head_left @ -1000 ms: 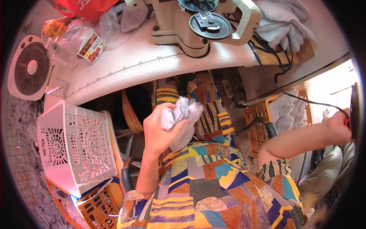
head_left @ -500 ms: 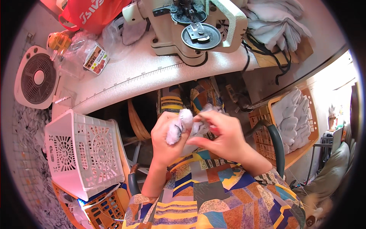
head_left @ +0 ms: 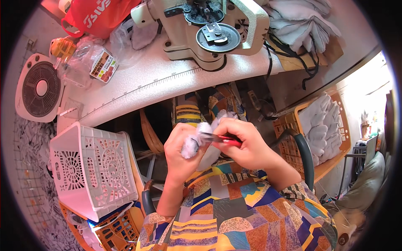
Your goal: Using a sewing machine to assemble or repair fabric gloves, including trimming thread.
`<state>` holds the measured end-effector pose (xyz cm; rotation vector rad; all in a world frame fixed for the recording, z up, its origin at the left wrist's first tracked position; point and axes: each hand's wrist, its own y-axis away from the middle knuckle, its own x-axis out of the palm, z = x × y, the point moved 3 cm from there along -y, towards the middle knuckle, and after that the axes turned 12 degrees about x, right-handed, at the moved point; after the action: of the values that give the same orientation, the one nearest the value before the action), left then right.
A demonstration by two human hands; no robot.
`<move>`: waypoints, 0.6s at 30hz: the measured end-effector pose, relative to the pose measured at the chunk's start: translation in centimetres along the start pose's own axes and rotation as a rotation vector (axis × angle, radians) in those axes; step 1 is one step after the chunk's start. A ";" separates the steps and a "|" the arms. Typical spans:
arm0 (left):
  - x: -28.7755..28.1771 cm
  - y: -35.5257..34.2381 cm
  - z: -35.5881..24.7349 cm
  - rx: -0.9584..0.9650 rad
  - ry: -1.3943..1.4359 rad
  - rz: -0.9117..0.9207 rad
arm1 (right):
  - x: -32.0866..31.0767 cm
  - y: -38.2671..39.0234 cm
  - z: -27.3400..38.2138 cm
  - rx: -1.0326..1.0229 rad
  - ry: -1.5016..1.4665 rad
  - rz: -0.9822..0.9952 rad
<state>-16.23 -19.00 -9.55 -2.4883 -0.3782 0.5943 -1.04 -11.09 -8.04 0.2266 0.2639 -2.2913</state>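
My left hand (head_left: 183, 146) is closed around a fluffy white-and-grey furry fabric piece (head_left: 189, 147), held above my lap. Tufts of it bulge out between thumb and fingers. In my right hand (head_left: 247, 146) are small red-handled snips (head_left: 228, 141), gripped with bent fingers. Their dark metal tips point left and touch the fur beside my left thumb. The tips are partly blurred, so whether they are parted does not show. More pale fur sticks up behind my right fingers, and the lower part of the piece hangs between both hands.
Ahead stands a sewing machine (head_left: 209, 50) with round metal discs on a white table (head_left: 138, 83). Grey-white fabric pieces (head_left: 299, 25) lie at its right. An orange basket (head_left: 344, 125) of white pieces is right, a white crate (head_left: 115, 167) left, a fan (head_left: 39, 88) far left.
The red-handled snips have come round in my right hand, tips now against the fur. The left hand keeps its hold in nearly the same place.
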 end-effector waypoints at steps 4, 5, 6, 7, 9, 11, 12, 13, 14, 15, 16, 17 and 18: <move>0.3 0.3 0.4 0.041 0.022 0.038 | -0.7 0.3 -0.3 0.248 -0.850 0.257; 0.3 0.3 0.5 0.043 0.008 0.047 | -1.1 0.0 0.3 0.185 -0.955 0.257; 0.3 0.4 0.6 0.026 0.000 0.043 | -1.5 -0.2 1.3 0.120 -1.061 0.256; 0.3 0.5 0.7 0.010 -0.009 0.038 | -1.9 -0.1 1.8 0.101 -0.951 0.199; 0.4 0.5 0.8 -0.004 0.000 0.034 | -2.1 0.2 2.8 0.164 -0.793 0.093; 0.3 0.5 0.6 -0.002 0.022 0.025 | -2.0 0.5 2.5 0.178 -0.551 0.023; 0.3 0.3 0.5 0.009 0.027 0.027 | -1.0 0.3 1.2 -0.008 -0.415 -0.158; 0.3 0.2 0.4 0.020 0.031 0.028 | -1.2 1.0 1.1 0.020 -0.182 -0.197; 0.3 0.2 0.4 0.030 0.034 0.027 | -1.2 1.3 1.4 0.047 0.051 -0.231; 0.3 0.2 0.4 0.038 0.042 0.028 | -0.3 1.3 0.8 0.044 0.036 -0.260; 0.4 0.2 0.4 0.047 0.051 0.029 | 0.1 1.4 1.1 0.100 0.097 -0.217; 0.5 0.2 0.4 0.056 0.059 0.032 | 0.9 1.5 0.8 0.064 0.148 -0.269; 0.5 0.2 0.2 0.061 0.039 0.040 | 1.4 1.5 0.4 0.028 0.199 -0.322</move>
<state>-15.91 -18.84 -9.98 -2.4502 -0.2920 0.5634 -0.88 -13.16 -8.20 0.4565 0.3939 -2.5946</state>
